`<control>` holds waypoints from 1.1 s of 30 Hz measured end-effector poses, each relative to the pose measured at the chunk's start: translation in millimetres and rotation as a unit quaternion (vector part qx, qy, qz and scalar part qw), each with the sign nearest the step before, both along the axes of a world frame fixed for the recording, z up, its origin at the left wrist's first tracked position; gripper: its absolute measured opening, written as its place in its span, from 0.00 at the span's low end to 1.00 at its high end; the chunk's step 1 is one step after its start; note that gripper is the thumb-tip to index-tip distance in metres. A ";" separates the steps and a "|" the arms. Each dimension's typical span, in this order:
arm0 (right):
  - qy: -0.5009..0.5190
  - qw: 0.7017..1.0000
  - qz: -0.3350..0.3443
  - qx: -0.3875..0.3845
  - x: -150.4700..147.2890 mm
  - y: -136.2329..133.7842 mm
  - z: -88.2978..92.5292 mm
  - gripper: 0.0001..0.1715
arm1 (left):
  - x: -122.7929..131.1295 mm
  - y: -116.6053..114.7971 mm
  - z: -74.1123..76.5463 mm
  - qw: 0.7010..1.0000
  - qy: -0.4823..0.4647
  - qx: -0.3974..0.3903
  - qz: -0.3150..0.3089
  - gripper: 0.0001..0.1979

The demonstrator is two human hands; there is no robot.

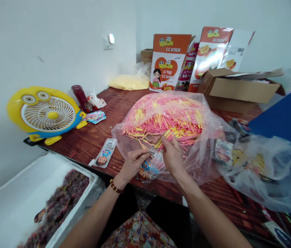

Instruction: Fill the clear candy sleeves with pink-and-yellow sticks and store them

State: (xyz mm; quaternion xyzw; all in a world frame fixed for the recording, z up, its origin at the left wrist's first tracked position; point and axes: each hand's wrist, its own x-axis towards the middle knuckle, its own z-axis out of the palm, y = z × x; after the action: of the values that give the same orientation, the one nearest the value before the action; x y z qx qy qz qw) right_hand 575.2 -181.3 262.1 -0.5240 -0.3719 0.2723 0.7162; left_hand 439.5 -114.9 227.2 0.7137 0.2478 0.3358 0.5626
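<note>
A big clear plastic bag [202,151] full of thin pink and yellow sticks [168,117] lies open on the dark wooden table [88,141]. My left hand [133,163] pinches the top of a small printed packet [149,167] at the table's front edge. My right hand [171,155] is closed on a small bunch of sticks at the packet's mouth. A beaded bracelet circles my left wrist.
A yellow cartoon fan [46,115] stands at the left. One filled packet [104,153] and several small ones [95,116] lie near it. Orange CC Stick boxes [168,62] and an open carton [238,89] stand behind. A white foam bin [13,206] of packets sits lower left. Another clear bag [261,172] lies right.
</note>
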 end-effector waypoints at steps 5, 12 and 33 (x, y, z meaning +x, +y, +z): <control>-0.024 0.996 0.087 -0.018 4.5 -0.8 -1.3 0.12 | 2.5 3.1 -0.2 0.998 -0.041 -0.054 -0.011 0.09; -0.097 0.987 0.110 -0.059 13.7 5.3 13.2 0.15 | 11.2 9.1 -0.3 0.988 -0.099 -0.116 -0.016 0.09; -0.014 0.995 0.082 0.052 4.2 8.3 67.0 0.08 | 1.1 11.6 19.1 0.976 -0.180 -0.122 0.022 0.12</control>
State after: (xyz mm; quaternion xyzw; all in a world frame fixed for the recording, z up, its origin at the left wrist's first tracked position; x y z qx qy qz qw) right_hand 579.4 -173.0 329.1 -0.4574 -0.4371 0.3036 0.7124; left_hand 440.6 -103.4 246.4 0.5617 0.1976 0.4380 0.6735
